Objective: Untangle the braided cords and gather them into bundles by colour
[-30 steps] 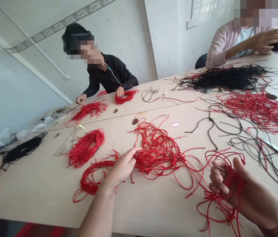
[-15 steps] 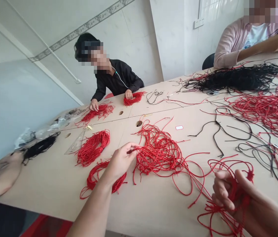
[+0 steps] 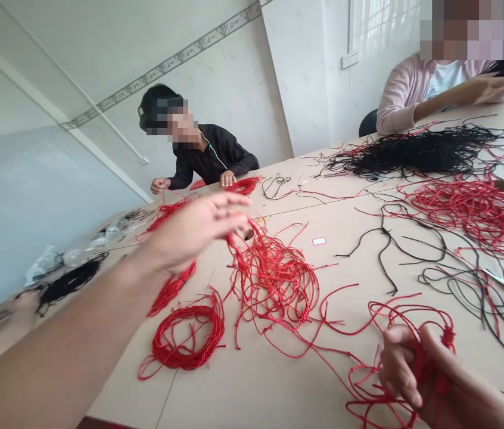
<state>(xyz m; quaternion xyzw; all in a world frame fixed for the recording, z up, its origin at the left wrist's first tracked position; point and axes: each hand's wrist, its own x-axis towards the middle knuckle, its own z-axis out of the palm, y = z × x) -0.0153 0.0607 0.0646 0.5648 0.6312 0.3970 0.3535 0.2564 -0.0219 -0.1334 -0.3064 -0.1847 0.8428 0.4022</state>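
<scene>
My left hand (image 3: 198, 229) is raised over the table, blurred, with its fingers spread and nothing in it. Its fingertips are nearest a large loose tangle of red cord (image 3: 274, 280), just above the tangle's top. A neat coil of red cord (image 3: 184, 339) lies below that forearm, and a red bundle (image 3: 171, 289) is partly hidden behind it. At the lower right, my right hand (image 3: 413, 372) is closed around strands of red cord (image 3: 447, 336), which trail across the tabletop. Its palm is hidden.
The pale wooden table (image 3: 252, 381) holds a black cord mass (image 3: 417, 152), a red cord heap (image 3: 479, 214) and loose black cords (image 3: 457, 280). A person in black (image 3: 210, 152) sits at the far end, and another in a pink cardigan (image 3: 401, 89) sits at the upper right.
My left hand has lifted off the red tangle and swung up and left, its fingers now spread. The view has tilted, and my right hand still holds the red cord.
</scene>
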